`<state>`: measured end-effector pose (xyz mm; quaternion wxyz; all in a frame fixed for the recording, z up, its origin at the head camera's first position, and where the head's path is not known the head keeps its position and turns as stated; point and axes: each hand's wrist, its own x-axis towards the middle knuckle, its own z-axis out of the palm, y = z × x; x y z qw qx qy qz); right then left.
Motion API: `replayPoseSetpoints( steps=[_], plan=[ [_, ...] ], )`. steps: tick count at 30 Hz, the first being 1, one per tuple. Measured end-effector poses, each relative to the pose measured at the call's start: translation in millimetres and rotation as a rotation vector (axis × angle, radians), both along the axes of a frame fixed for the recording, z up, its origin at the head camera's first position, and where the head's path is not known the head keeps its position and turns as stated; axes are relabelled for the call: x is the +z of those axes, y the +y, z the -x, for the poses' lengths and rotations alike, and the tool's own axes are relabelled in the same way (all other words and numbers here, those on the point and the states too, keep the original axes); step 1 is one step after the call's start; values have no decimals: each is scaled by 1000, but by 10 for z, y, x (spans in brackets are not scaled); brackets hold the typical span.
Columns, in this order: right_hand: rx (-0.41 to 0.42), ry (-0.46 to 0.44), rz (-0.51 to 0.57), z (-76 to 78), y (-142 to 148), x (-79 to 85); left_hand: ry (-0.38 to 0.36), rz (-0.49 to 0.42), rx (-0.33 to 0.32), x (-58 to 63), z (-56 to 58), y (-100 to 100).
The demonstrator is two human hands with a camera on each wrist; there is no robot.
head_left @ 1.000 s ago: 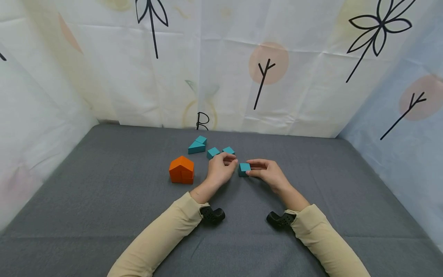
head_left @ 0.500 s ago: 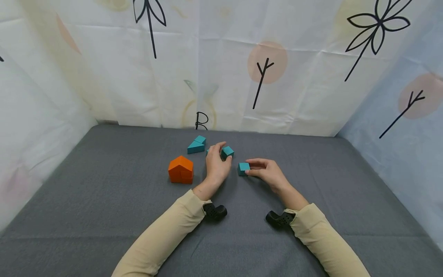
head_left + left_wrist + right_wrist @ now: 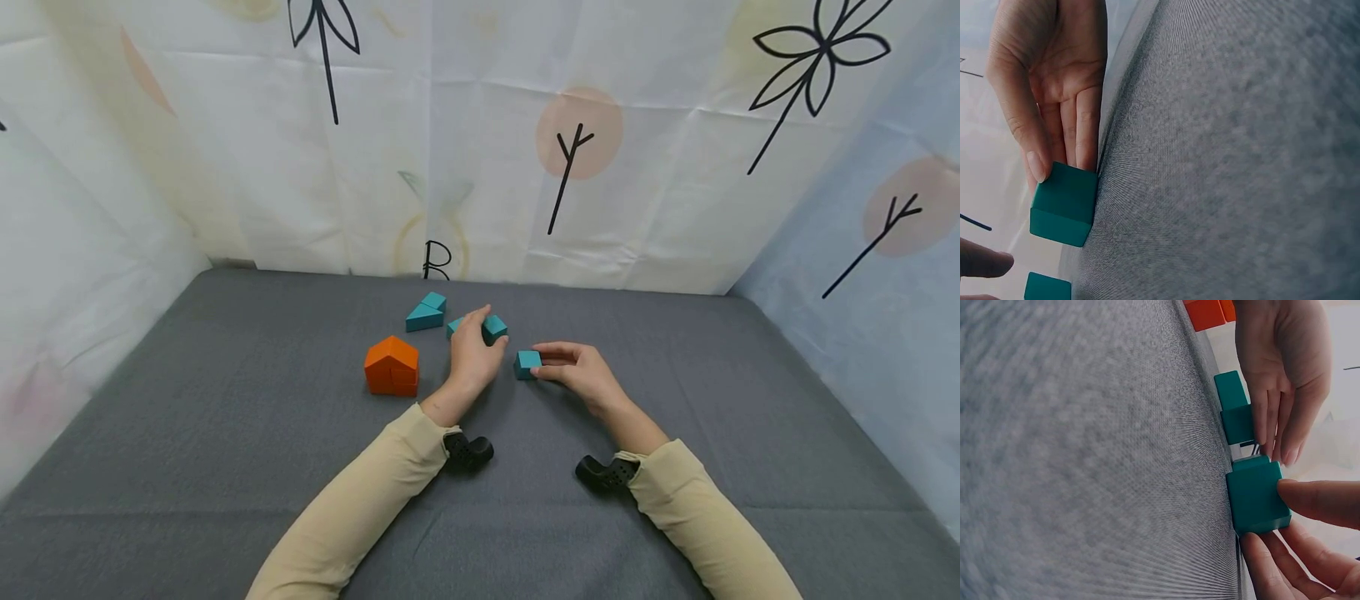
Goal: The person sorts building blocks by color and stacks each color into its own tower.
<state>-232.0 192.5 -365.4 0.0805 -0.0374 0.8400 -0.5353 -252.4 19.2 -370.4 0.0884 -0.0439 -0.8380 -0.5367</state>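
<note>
My left hand [image 3: 476, 354] has its thumb and fingers around a teal block [image 3: 494, 328], the thumb at its near edge. In the left wrist view, the thumb touches the corner of this teal block [image 3: 1065, 197], and the fingers go behind it. To the right, my right hand [image 3: 581, 375] pinches a teal cube [image 3: 527, 365] that sits on the grey cloth. The right wrist view shows the thumb and fingers on opposite sides of that cube [image 3: 1259, 497]. Another teal block [image 3: 453, 328] is mostly hidden behind my left hand.
A house-shaped set of orange blocks [image 3: 392, 367] stands left of my left hand. Behind it lie a teal wedge [image 3: 425, 317] and a small teal block [image 3: 434, 301], touching. A printed curtain [image 3: 480, 150] rises at the back edge of the grey tabletop [image 3: 225, 433].
My left hand has moved forward from the space before the blocks and placed its thumb and fingers around the back teal block. The right hand stays on its cube.
</note>
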Motion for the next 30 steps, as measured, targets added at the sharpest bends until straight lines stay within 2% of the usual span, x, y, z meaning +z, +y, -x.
replayPoseSetpoints(
  steps=[5,13,30],
  plan=[
    [3,2,1,1,-4,2,-18,48,-17,-9,30,20],
    [4,-3,4,4,-1,-6,-26,180,-47,50,41,27],
    [2,-6,18,-4,2,-8,-54,276,-147,74,-4,-23]
  ],
)
